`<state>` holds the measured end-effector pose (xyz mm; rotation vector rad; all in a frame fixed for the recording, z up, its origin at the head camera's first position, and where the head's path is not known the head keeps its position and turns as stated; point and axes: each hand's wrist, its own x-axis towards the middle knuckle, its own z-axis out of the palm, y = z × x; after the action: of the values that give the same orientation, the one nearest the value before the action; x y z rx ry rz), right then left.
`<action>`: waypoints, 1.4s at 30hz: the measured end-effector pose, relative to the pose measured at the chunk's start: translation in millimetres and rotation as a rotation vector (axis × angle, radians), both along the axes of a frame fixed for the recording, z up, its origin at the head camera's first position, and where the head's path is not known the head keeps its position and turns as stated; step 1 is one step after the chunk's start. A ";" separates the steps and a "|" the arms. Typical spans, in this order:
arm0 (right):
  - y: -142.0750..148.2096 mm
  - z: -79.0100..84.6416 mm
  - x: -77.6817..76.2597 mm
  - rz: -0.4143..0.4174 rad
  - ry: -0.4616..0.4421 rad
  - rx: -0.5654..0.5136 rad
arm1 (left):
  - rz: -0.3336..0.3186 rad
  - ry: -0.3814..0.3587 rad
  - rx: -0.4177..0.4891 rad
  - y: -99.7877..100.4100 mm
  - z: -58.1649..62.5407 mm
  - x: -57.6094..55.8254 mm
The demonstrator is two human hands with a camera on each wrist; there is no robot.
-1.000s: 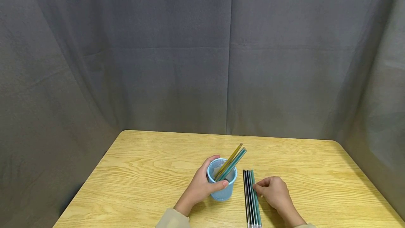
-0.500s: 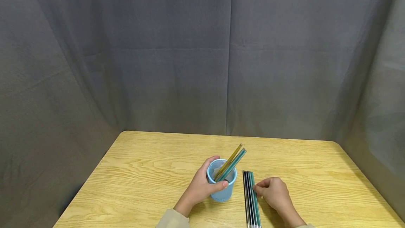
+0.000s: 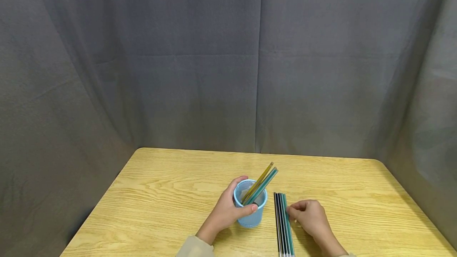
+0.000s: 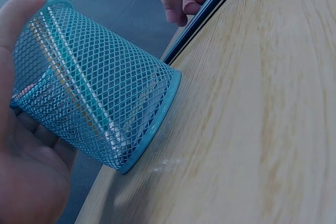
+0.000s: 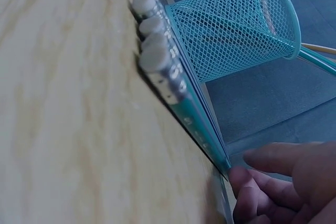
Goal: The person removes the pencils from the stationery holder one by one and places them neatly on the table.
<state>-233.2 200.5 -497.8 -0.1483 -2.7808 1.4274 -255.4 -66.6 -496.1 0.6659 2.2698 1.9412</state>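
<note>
My left hand [image 3: 227, 209] holds a light blue mesh pen cup [image 3: 251, 220] on the table, thumb at its rim and fingers round the far side. Yellow pencils [image 3: 261, 179] and green pencils [image 3: 265, 184] lean out of the cup to the right. Beside it, a row of dark pencils [image 3: 280, 225] lies flat, with a green pencil [image 3: 290, 233] along its right edge. My right hand [image 3: 311, 218] is at that green pencil, its bent thumb and forefinger beside the shaft. White eraser ends [image 5: 156, 59] face the right wrist camera.
The wooden table [image 3: 171, 181] has rounded far corners. A grey curtain [image 3: 192, 102] hangs behind it and along both sides.
The green pencil at the row's right edge has shifted slightly left, closer against the others. My right fingertips have drawn back a little to the right. The left hand and cup have stayed still.
</note>
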 end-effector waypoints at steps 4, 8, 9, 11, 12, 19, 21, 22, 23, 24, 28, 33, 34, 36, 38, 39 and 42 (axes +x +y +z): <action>-1.2 2.1 1.0 -0.017 -0.006 -0.038 | 0.000 -0.003 -0.003 -0.1 -0.2 -0.2; -1.7 4.7 1.4 -0.021 -0.001 -0.049 | 0.003 -0.003 -0.005 0.0 -0.7 -0.5; -1.8 5.5 1.5 -0.019 0.005 -0.046 | 0.003 -0.002 -0.006 0.0 -0.9 -0.6; -2.0 7.2 1.7 -0.019 0.012 -0.043 | 0.003 0.000 -0.004 0.0 -1.2 -0.7; -2.2 8.1 1.7 -0.018 0.017 -0.043 | 0.002 0.002 -0.003 -0.1 -1.3 -0.7; -4.9 14.6 1.3 -0.015 0.079 -0.049 | 0.005 0.002 -0.007 0.1 -3.0 -1.6; -5.7 17.3 1.7 -0.012 0.090 -0.054 | 0.003 0.000 -0.006 0.1 -2.9 -1.7; -6.2 19.0 2.0 -0.012 0.093 -0.058 | 0.002 0.001 -0.004 0.0 -3.1 -1.8; -6.6 20.8 2.5 -0.010 0.093 -0.062 | 0.000 0.003 -0.002 -0.1 -3.2 -2.0; -7.0 22.7 2.9 -0.011 0.089 -0.068 | -0.001 0.003 0.000 -0.2 -3.2 -2.0; -8.1 29.0 4.1 -0.014 0.070 -0.101 | -0.002 0.010 0.004 -0.2 -2.5 -1.8; -9.7 33.3 4.8 -0.012 0.080 -0.125 | -0.005 0.017 0.008 -0.4 -1.5 -1.4; -10.2 34.2 5.0 -0.013 0.086 -0.129 | -0.007 0.017 0.009 -0.5 -1.5 -1.4; -11.4 36.0 5.3 -0.012 0.098 -0.138 | -0.009 0.013 0.013 -0.9 -1.8 -1.4; -12.3 38.1 6.0 -0.012 0.110 -0.147 | -0.010 0.013 0.015 -0.9 -1.8 -1.4; -12.8 39.1 6.2 -0.012 0.115 -0.150 | -0.011 0.013 0.016 -0.9 -1.8 -1.3; -14.1 42.2 7.2 -0.010 0.129 -0.166 | -0.009 0.012 0.018 -0.9 -2.0 -1.2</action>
<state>-226.0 186.4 -455.5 -0.0678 -2.5561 1.6032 -256.6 -67.5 -498.1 0.6906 2.2551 1.9617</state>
